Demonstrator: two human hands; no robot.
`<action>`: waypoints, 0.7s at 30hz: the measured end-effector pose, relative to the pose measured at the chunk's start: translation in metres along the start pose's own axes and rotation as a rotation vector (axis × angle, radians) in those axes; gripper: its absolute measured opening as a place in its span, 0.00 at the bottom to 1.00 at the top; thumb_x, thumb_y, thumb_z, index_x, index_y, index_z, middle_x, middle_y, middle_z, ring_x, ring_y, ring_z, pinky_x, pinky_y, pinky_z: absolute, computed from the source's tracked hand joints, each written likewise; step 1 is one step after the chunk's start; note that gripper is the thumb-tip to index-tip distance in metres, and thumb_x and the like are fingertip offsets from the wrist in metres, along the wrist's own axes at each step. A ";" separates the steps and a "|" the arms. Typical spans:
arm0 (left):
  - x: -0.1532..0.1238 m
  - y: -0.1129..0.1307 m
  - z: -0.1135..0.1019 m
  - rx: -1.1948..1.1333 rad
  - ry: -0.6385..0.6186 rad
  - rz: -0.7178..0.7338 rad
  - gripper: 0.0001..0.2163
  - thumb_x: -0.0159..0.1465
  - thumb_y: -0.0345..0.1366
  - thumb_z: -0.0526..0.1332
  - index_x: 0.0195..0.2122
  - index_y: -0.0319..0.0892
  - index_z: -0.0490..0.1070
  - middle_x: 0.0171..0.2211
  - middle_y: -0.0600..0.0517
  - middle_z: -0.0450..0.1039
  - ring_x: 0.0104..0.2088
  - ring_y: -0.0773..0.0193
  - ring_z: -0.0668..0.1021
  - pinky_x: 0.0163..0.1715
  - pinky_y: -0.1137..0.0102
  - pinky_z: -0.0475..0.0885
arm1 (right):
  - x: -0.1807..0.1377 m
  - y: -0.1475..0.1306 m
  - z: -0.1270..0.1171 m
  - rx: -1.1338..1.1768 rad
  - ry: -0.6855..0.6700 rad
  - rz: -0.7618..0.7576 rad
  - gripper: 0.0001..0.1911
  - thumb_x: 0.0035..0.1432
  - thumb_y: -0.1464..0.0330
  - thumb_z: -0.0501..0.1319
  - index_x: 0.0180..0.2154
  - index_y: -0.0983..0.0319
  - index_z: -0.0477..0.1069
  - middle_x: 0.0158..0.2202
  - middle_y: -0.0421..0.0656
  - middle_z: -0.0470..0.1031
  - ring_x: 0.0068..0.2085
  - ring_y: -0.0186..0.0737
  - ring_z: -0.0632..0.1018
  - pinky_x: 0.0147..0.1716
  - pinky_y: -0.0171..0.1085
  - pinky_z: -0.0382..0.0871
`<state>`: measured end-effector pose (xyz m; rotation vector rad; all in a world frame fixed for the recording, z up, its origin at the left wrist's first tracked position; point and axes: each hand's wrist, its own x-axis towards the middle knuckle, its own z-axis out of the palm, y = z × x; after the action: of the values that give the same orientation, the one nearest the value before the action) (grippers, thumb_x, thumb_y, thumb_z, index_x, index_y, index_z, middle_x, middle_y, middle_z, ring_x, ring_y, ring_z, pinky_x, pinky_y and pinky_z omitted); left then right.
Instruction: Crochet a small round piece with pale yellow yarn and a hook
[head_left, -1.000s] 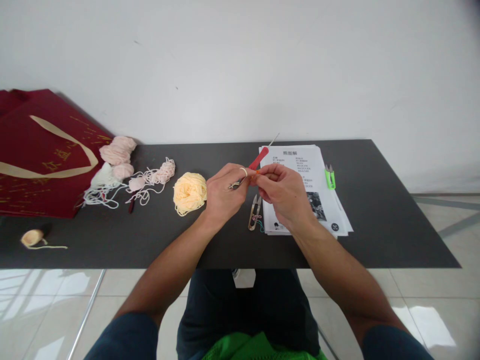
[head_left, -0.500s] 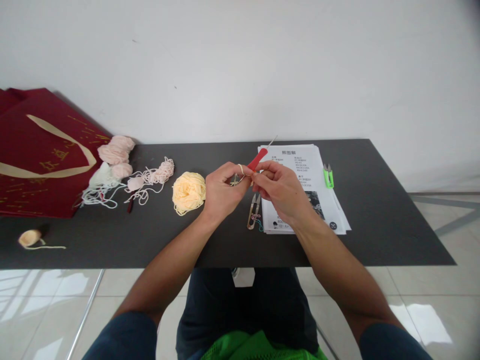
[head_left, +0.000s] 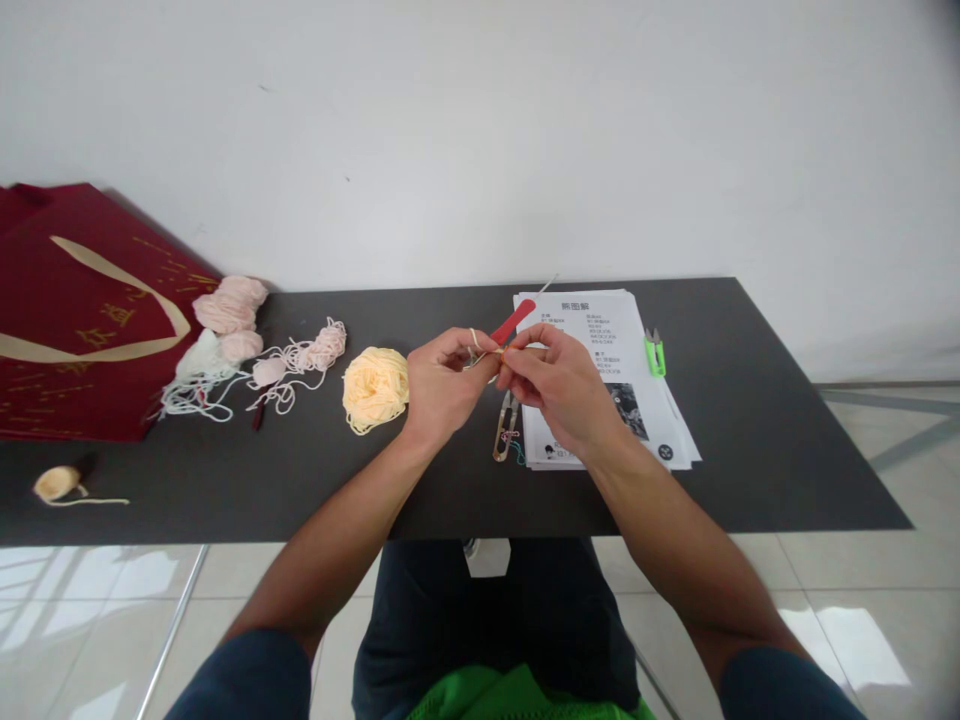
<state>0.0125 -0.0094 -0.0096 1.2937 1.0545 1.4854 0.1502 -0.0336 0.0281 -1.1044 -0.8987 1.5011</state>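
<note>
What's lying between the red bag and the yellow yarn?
Between the red bag and yellow yarn, the head view shows pink yarn, white yarn and a dark red stick.

Dark red bag [head_left: 86,305] at far left; green snips [head_left: 655,355] at right edge of papers [head_left: 651,415].

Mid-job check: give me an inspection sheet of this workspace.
Surface: dark tabletop.
Work things: pale yarn looped over a left-hand finger; red-handled tool near both hands, contact unclear; yellow yarn ball beside the left hand.
Clutter: printed sheets, metal snips, green snips, pink yarn, white yarn, red bag.
Hands: left pinching yarn; right hand pinching an orange piece too small to identify.
Cables: nothing seen.
Surroundings: white wall, tiled floor.
</note>
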 end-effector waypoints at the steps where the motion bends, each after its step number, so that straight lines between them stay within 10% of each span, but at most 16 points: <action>1: 0.000 0.000 0.000 -0.016 -0.001 -0.009 0.05 0.54 0.29 0.74 0.31 0.42 0.80 0.26 0.55 0.78 0.25 0.72 0.75 0.25 0.76 0.69 | 0.000 0.000 0.000 -0.012 0.006 -0.010 0.11 0.54 0.66 0.70 0.33 0.59 0.68 0.20 0.36 0.77 0.18 0.27 0.66 0.19 0.30 0.52; 21: -0.002 -0.007 -0.001 0.024 -0.057 0.060 0.05 0.55 0.30 0.72 0.31 0.43 0.79 0.29 0.54 0.79 0.28 0.69 0.77 0.28 0.74 0.72 | 0.001 0.000 -0.008 -0.148 -0.015 -0.037 0.10 0.49 0.70 0.71 0.32 0.59 0.70 0.20 0.35 0.77 0.22 0.32 0.74 0.23 0.33 0.61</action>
<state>0.0119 -0.0094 -0.0171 1.3869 1.0070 1.4759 0.1576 -0.0324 0.0254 -1.1775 -1.0492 1.4326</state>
